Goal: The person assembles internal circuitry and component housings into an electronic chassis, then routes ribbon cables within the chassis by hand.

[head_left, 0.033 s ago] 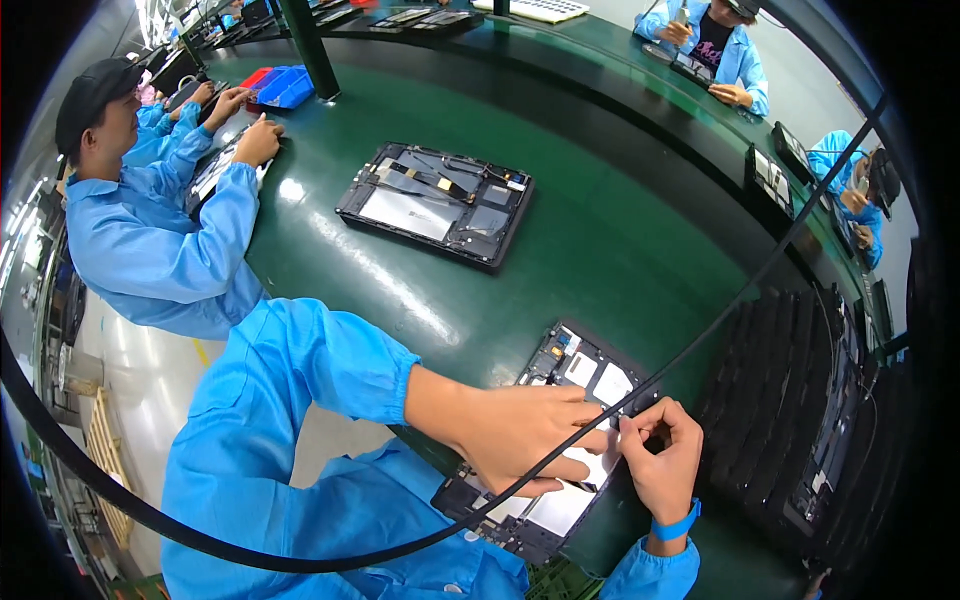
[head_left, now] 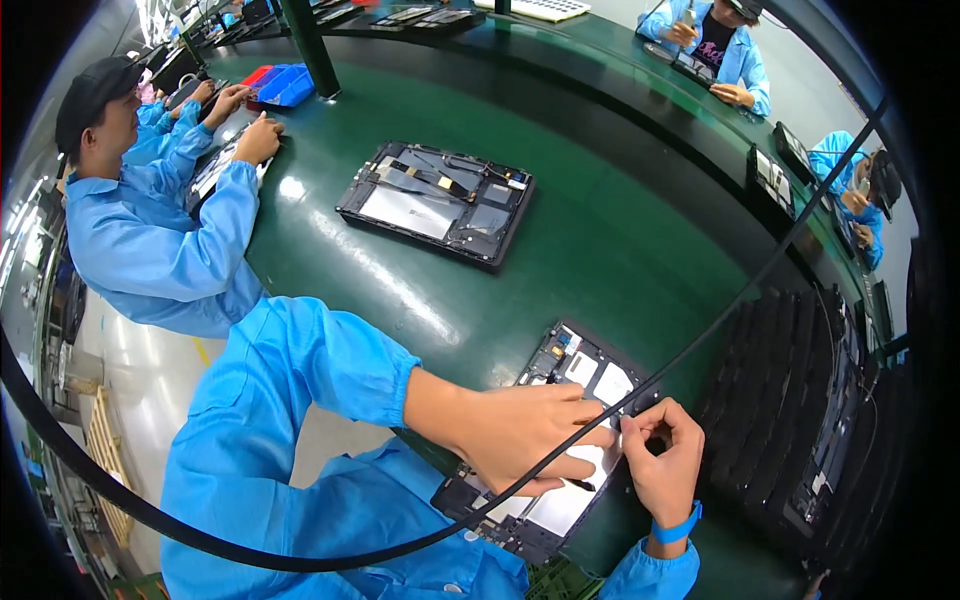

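An opened tablet point(head_left: 560, 512), its silvery battery and black inner parts showing, lies slanted on the green bench in front of me. My left hand point(head_left: 520, 435) reaches across it, palm down, fingers stretched out and resting over its middle. A short dark strip point(head_left: 580, 485) pokes out by the left fingers; its kind is unclear. At the tablet's right edge, my right hand point(head_left: 662, 455) is closed in a pinch, thumb and forefinger together close to the left fingertips. Whatever the pinch holds is too small or hidden to tell. A blue band circles my right wrist.
Stacked tablet bodies point(head_left: 437, 205) lie farther off on the bench point(head_left: 400, 290). A tall row of black units point(head_left: 770, 410) stands at right. A black cable point(head_left: 330, 562) arcs across the view. On the left, a co-worker point(head_left: 165, 220) handles another device near a blue bin point(head_left: 284, 87).
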`<move>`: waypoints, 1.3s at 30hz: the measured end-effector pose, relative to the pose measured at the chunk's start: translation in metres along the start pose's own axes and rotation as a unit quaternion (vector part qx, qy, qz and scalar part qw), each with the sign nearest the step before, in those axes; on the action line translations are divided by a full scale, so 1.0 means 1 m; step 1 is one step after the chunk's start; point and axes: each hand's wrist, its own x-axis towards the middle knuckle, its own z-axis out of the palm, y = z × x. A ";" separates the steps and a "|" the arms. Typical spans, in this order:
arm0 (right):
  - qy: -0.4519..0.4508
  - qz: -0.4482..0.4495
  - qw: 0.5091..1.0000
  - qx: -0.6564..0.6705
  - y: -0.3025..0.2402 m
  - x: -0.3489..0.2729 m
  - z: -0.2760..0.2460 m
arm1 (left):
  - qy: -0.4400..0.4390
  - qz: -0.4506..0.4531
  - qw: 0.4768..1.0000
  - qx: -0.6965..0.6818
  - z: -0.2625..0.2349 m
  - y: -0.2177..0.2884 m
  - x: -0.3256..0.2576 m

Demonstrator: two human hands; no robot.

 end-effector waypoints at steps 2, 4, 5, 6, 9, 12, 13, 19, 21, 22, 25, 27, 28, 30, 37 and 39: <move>0.011 -0.021 1.000 -0.002 -0.009 -0.003 -0.001 | 0.003 -0.018 1.000 0.019 0.004 0.004 0.000; 0.023 -0.043 0.999 -0.003 -0.012 -0.004 -0.003 | 0.007 -0.056 0.998 0.040 0.005 0.006 -0.001; 0.004 -0.036 0.999 -0.013 -0.012 -0.004 -0.006 | 0.007 -0.057 0.998 0.038 0.004 0.007 0.000; -0.014 -0.030 0.999 -0.024 -0.012 -0.004 -0.008 | 0.002 -0.061 0.998 0.034 0.002 0.007 0.001; -0.005 -0.040 0.999 -0.029 -0.013 -0.005 -0.009 | -0.009 -0.063 0.998 0.028 0.000 0.006 0.002; -0.012 -0.049 0.999 -0.016 -0.004 -0.007 -0.012 | -0.026 -0.059 0.998 0.019 -0.001 0.005 0.003; -0.012 -0.047 0.999 -0.017 -0.005 -0.008 -0.012 | -0.038 -0.057 0.998 0.014 -0.002 0.004 0.004; -0.044 0.008 0.996 0.072 0.001 -0.008 -0.009 | -0.092 -0.068 0.993 -0.013 -0.014 0.005 0.003; -0.050 0.017 0.996 0.078 0.000 -0.008 -0.009 | -0.059 -0.056 0.996 -0.022 -0.012 0.003 0.002; -0.052 0.018 0.995 0.079 -0.001 -0.009 -0.009 | -0.027 -0.043 0.998 -0.030 -0.011 0.002 0.001; -0.049 0.016 0.995 0.079 -0.001 -0.009 -0.009 | -0.026 -0.039 0.998 -0.036 -0.008 0.000 0.000; -0.046 0.022 0.995 0.085 0.000 -0.009 -0.010 | -0.024 -0.037 0.998 -0.035 -0.009 0.000 0.001; -0.046 0.023 0.995 0.087 0.000 -0.009 -0.010 | -0.021 -0.034 0.999 -0.034 -0.010 0.000 0.002; -0.041 0.023 0.995 0.087 -0.001 -0.009 -0.010 | -0.054 -0.040 0.997 -0.032 -0.013 0.000 0.002; -0.042 0.027 0.994 0.102 0.000 -0.008 -0.010 | -0.090 -0.050 0.994 -0.038 -0.017 0.001 0.003; -0.037 0.032 0.993 0.104 -0.002 -0.008 -0.010 | -0.082 -0.053 0.994 -0.040 -0.014 0.002 0.001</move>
